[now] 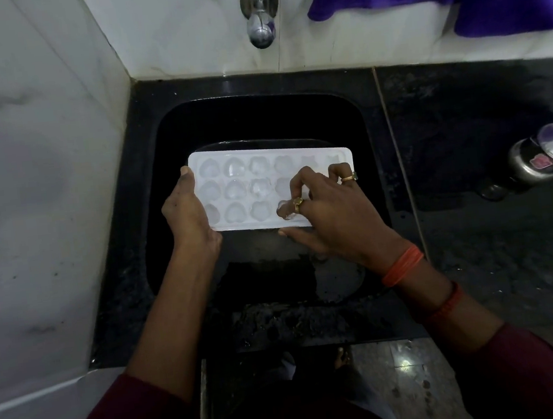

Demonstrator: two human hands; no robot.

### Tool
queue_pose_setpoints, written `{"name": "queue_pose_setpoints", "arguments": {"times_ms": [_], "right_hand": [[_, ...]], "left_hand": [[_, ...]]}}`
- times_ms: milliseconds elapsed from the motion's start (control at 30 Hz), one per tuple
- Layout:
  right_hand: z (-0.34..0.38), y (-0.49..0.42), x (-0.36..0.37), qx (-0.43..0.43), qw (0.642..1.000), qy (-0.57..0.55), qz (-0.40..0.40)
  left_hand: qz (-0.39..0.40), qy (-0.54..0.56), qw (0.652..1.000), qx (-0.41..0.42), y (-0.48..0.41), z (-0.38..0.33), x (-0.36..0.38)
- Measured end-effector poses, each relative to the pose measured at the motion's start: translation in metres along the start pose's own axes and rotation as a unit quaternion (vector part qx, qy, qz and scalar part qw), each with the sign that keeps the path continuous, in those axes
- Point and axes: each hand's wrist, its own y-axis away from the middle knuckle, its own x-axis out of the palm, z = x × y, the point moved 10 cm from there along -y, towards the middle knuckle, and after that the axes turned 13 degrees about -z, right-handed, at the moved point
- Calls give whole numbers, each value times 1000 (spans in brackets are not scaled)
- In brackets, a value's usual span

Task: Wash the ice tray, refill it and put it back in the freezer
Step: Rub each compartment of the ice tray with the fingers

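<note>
White plastic ice tray [251,184], three rows of moulded cells, held roughly level over the black sink [257,115], below the tap [260,21], which shows no stream. Contents: some cells glint, possibly ice or water; the dim view leaves it uncertain. Risk: wet plastic held only at its ends could slip or tip into the basin, more so if one side is pressed down. Left hand [186,216]: curled round the tray's left end, thumb on top. Right hand [327,210]: fingers bent, forefinger in a near-row cell, thumb under the near edge, pinching it. Steel container [544,154] on the tabletop [464,119], well apart.
</note>
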Motion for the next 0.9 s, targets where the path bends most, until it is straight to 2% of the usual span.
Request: {"name": "queue_pose_setpoints", "arguments": {"times_ms": [233, 400, 700, 900], "right_hand": [[-3, -1, -3, 13, 1000, -3, -18], [0, -2, 2, 3, 1000, 3, 9], [-3, -5, -5, 17, 1000, 0, -22], [-1, -3, 2, 16, 1000, -9, 3]], "left_hand": [[-3, 1, 1000, -4, 0, 0, 1], [-5, 0, 1000, -7, 1, -1, 3], [-8, -4, 1000, -3, 0, -1, 2], [-5, -5, 1000, -4, 0, -4, 5]]}}
